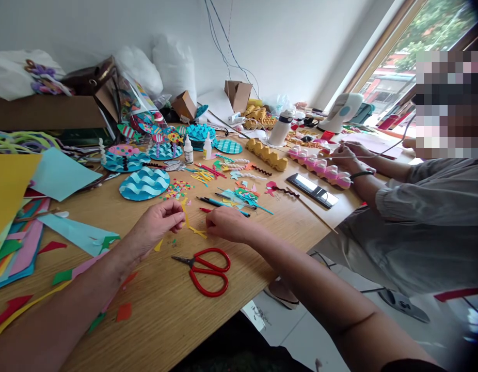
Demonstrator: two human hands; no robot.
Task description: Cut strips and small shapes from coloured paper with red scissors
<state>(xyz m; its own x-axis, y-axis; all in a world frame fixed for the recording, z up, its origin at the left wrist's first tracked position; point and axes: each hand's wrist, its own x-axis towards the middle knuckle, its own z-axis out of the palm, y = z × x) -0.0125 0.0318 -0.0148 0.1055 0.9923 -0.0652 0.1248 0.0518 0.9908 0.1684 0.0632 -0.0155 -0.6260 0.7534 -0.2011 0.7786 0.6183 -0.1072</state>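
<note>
My left hand (159, 227) is closed in a pinch above the table, at a thin, bent strip of yellow paper (187, 219). The strip's other end lies close by my right hand (228, 223), whose fingers are curled shut low over the tabletop; what they hold, if anything, is hidden. Red-handled scissors (200, 269) lie just in front of both hands, blades pointing left. Beyond the hands are dark pens (218, 202), a red pen (205, 210) partly behind my right hand, and small coloured paper dots (176, 189).
A blue disc with wavy paper strips (144, 183), glue bottles (188, 150), and yellow (267, 154) and pink egg-carton strips (320, 165) stand farther back. A phone (312, 190) lies right. Coloured paper sheets (20, 248) cover the left. Another person's hands (349, 157) work at the right.
</note>
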